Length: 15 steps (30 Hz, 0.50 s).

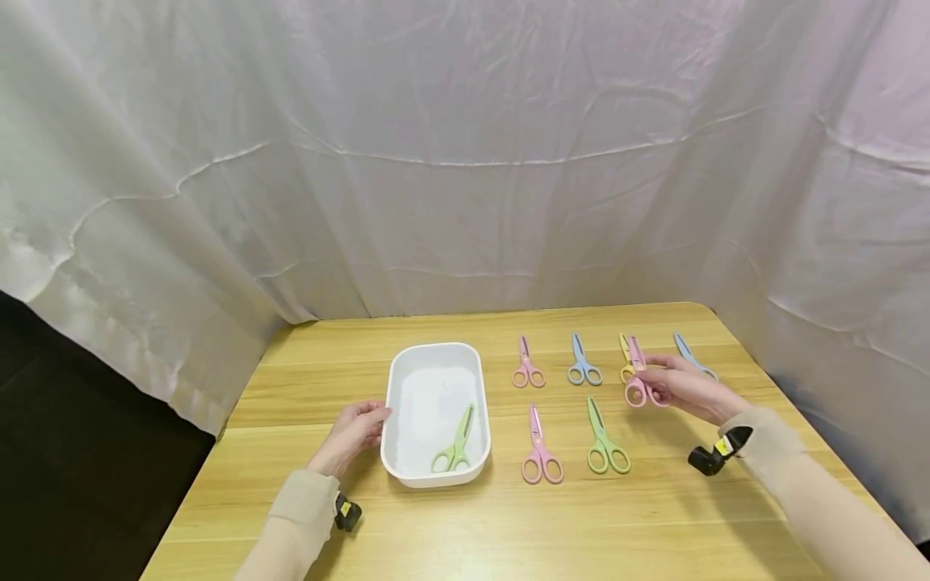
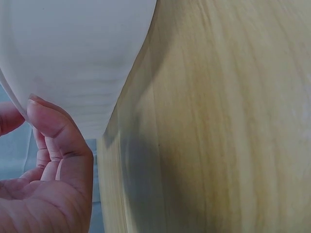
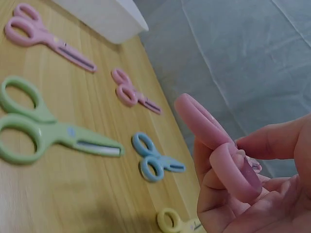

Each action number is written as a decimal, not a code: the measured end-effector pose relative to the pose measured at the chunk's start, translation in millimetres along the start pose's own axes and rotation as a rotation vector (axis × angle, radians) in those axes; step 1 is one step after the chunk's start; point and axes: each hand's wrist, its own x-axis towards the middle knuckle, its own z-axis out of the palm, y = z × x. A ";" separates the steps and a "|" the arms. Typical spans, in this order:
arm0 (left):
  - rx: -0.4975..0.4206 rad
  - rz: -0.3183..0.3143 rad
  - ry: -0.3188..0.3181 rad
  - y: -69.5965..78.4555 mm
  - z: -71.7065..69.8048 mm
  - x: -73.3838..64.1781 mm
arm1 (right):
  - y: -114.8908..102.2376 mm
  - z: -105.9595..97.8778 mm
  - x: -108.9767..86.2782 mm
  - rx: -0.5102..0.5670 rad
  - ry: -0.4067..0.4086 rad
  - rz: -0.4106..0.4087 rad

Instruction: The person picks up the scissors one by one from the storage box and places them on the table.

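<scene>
My right hand [image 1: 686, 386] pinches a pair of pink scissors [image 1: 635, 359] above the table, blades pointing away. In the right wrist view, the handle loops [image 3: 235, 172] show between thumb and fingers. Just behind them, yellow scissors [image 1: 624, 347] are partly covered, and blue scissors [image 1: 684, 349] lie beyond the hand. A white plastic tray [image 1: 474, 371] stands at the centre-left with green scissors [image 1: 459, 440] inside. At its left wall, my left hand [image 1: 353, 436] grips the rim; the left wrist view has thumb and fingers on either side of that edge [image 2: 19, 104].
Between tray and right hand lie pink scissors [image 1: 528, 363], blue scissors [image 1: 581, 359], more pink scissors [image 1: 539, 448] and green scissors [image 1: 603, 440], spaced apart on the wooden table [image 1: 508, 532]. A pale curtain [image 1: 465, 218] hangs behind and along the sides.
</scene>
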 end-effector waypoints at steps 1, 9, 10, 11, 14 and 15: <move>-0.002 0.000 0.000 0.4 0.2 -0.3 | 1.2 -1.9 -1.2 -0.011 0.001 0.000; 0.001 -0.004 -0.001 0.1 -0.5 1.4 | 15.5 -11.4 -10.7 -0.138 -0.042 -0.053; 0.000 -0.004 -0.001 0.1 -0.5 1.4 | 17.1 -11.4 -11.5 -0.162 -0.030 -0.053; -0.002 -0.004 0.001 0.0 -0.4 1.4 | 18.6 -11.2 -11.9 -0.190 -0.019 -0.054; 0.000 0.001 -0.003 -0.7 -0.2 1.2 | 23.5 -10.3 -11.3 -0.259 0.028 -0.054; -0.001 0.002 -0.002 -0.8 -0.1 0.8 | 25.0 -9.8 -10.8 -0.279 0.043 -0.058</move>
